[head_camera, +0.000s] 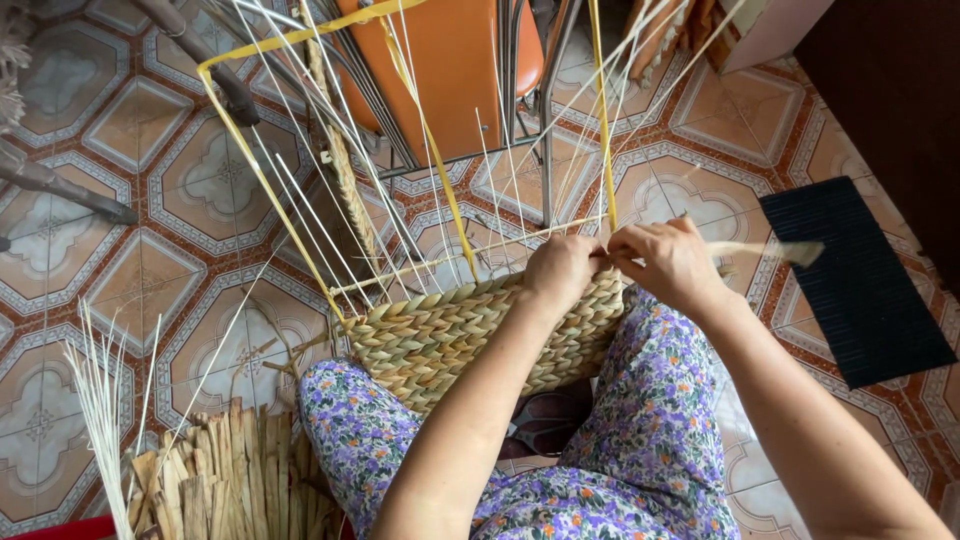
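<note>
A big half-woven straw basket (470, 335) leans on the person's knees. Its yellow frame (255, 165) sticks up. The weaving step looks underway. The left hand (560, 268) presses the top edge. The right hand (665, 262) pinches a straw strand (770, 250). Next, that strand likely needs tucking between the thin white sticks (480, 190).

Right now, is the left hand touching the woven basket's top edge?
Touching. The head view shows the left hand resting directly on the top edge of the woven basket, fingers curled over the weave with no gap, beside the right hand.
</note>
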